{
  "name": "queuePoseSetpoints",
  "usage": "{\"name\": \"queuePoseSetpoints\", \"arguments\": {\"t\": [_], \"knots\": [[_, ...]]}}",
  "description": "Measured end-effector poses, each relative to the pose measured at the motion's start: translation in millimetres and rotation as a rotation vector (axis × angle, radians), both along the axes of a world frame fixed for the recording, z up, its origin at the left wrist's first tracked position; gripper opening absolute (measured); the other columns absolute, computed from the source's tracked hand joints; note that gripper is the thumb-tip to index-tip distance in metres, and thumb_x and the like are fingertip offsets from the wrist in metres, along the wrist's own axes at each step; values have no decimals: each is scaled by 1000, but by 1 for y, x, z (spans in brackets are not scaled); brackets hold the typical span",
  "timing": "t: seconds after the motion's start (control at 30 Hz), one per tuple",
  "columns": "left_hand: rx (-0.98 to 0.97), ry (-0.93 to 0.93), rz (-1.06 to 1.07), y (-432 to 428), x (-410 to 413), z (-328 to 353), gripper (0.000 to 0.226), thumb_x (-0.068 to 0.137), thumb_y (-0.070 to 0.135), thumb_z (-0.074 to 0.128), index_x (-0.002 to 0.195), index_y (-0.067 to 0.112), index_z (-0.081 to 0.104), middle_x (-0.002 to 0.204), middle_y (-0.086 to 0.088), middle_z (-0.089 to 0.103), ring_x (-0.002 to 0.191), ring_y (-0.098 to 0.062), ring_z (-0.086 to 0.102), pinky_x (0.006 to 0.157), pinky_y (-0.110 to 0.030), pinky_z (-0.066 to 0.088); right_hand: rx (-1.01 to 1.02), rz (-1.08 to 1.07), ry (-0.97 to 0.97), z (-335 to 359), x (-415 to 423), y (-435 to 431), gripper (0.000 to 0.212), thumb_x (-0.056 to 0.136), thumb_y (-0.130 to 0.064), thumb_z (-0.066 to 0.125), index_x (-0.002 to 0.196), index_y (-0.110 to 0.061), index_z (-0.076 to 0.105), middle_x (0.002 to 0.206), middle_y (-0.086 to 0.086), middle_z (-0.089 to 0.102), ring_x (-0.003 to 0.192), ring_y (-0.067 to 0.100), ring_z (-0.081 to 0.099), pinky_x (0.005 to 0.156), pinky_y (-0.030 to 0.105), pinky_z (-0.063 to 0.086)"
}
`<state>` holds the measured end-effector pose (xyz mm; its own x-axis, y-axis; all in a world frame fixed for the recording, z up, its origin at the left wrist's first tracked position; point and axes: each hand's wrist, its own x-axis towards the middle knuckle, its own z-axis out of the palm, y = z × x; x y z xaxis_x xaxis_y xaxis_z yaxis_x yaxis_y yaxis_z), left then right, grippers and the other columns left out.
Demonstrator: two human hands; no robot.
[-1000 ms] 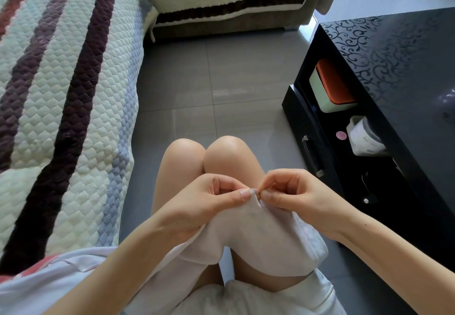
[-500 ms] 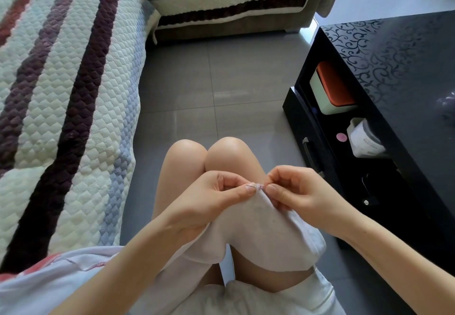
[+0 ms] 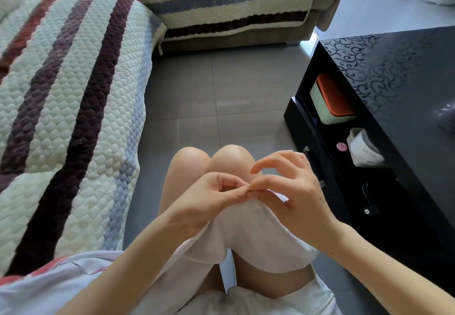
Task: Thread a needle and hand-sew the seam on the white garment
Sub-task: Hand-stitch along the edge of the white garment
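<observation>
Grey floor (image 3: 221,93) separates black table (image 3: 394,80) from striped sofa cover (image 3: 73,117); orange-lidded box (image 3: 332,97) on table's lower shelf. Beside table's near corner, over knees (image 3: 231,157), L hand (image 3: 209,199) pinches top edge of white garment (image 3: 258,235). R hand (image 3: 295,191) thumb & forefinger pinch same spot, other fingers now fanned up vs curled 0.5 s ago. Garment drapes limp; needle too small to see.

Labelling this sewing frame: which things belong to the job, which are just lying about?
Job: white fabric garment; left hand and right hand, both pinching its top edge.
Lying about: striped quilted sofa cover; glossy black table; pale green box with orange lid.
</observation>
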<state>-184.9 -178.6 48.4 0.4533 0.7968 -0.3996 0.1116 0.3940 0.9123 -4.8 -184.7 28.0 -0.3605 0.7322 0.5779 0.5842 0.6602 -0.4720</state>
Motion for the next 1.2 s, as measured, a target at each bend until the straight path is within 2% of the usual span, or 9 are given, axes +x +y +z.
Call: {"name": "queuePoseSetpoints", "arguments": {"t": [0.13,0.33,0.47,0.53,0.7,0.83,0.97,1.07,1.2], "knots": [[92,49,-39,-3,1,2,14,80,27,67,78,15,73,68,10,68,69,2,59,67,-13,45,91,144,29,9,-8,-3,24,93,-14,56,77,-7,73,75,0,67,72,17,60,79,38,47],[182,53,-63,-5,1,18,19,85,20,65,67,24,68,57,17,61,59,4,55,61,-9,40,76,200,163,16,-10,-5,9,84,2,61,82,-2,68,73,7,64,72,18,59,74,42,52],[352,331,-30,-8,7,4,35,90,17,62,58,32,61,54,19,57,61,4,53,60,-16,40,41,306,324,42,-17,-12,6,89,0,55,89,-5,60,82,4,62,84,17,65,73,39,54],[284,303,-33,-14,9,0,34,91,18,61,60,31,64,55,19,58,62,5,52,62,-15,41,-140,374,460,55,-21,-9,5,92,-3,53,90,-4,57,80,5,62,78,24,68,71,40,56],[139,176,-66,-10,2,5,17,93,16,62,83,19,76,73,16,71,74,7,59,72,-10,43,-1108,361,874,57,4,31,8,87,-20,54,84,-15,49,53,4,49,42,17,50,44,25,45],[58,96,-111,-9,-5,5,16,92,14,62,90,17,77,87,4,75,85,-3,64,80,-17,48,-967,67,736,32,26,101,17,96,-9,50,81,-17,48,53,-3,32,45,10,24,45,23,18],[-20,-16,-115,-9,-7,8,12,83,19,66,85,17,77,86,0,74,84,-5,64,77,-15,48,-578,-516,366,-3,65,177,17,96,-10,48,83,-20,52,64,-4,44,52,5,42,55,29,37],[-52,-54,-99,-10,-10,8,16,78,21,65,86,13,77,85,-1,74,82,-5,65,76,-15,49,-578,-820,171,-26,92,193,11,93,-14,49,95,-12,59,83,1,55,84,21,56,80,34,44],[-74,-50,-82,-8,-14,5,15,82,21,70,90,10,77,90,-4,74,87,-9,65,81,-19,50,-682,-384,174,-2,50,156,5,87,-19,65,87,-18,70,78,-3,63,78,9,54,77,28,41]]}}
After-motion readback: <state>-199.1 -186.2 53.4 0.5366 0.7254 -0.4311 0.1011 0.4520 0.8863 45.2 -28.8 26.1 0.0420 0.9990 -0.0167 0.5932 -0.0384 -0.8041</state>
